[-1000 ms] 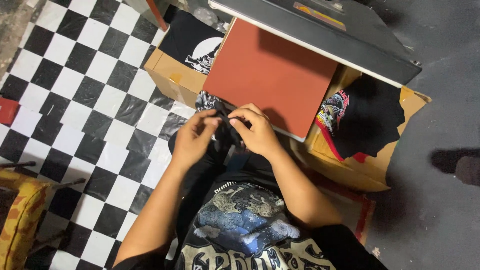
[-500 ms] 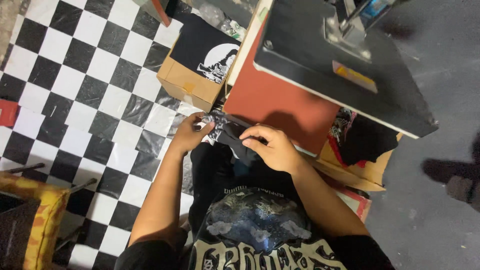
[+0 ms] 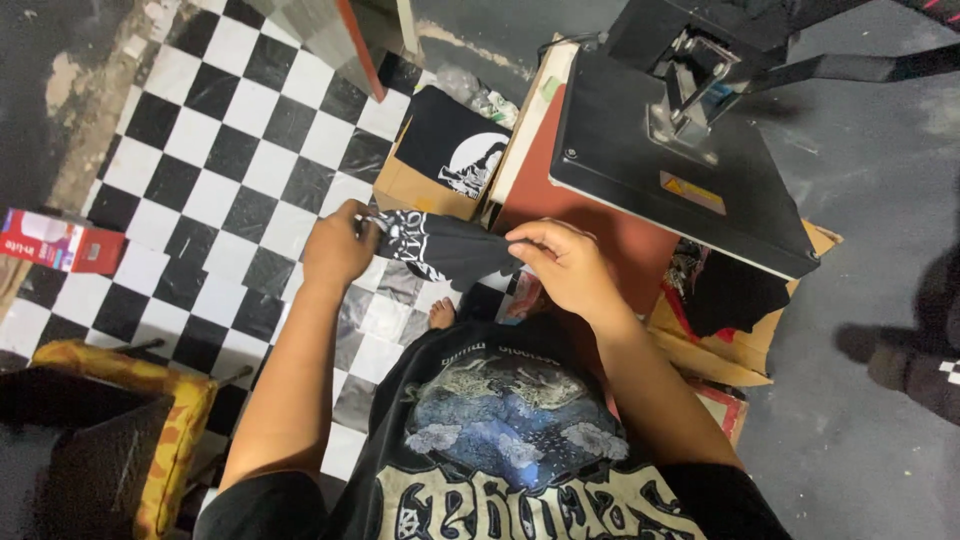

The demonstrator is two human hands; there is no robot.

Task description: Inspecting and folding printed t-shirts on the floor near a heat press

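Over checkered floor, black printed cloth (image 3: 445, 248) (white pattern, bunched) stretched, left hand (image 3: 338, 245) and right hand (image 3: 562, 265) fingers pinching its ends

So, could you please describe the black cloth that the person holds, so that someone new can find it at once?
Start at the heat press with its red-brown lower plate. Just in front of its near edge, the left hand and right hand stretch a black printed cloth between them. Unlike the folded black shirt lying on the cardboard box, this one hangs in the air above the checkered floor.
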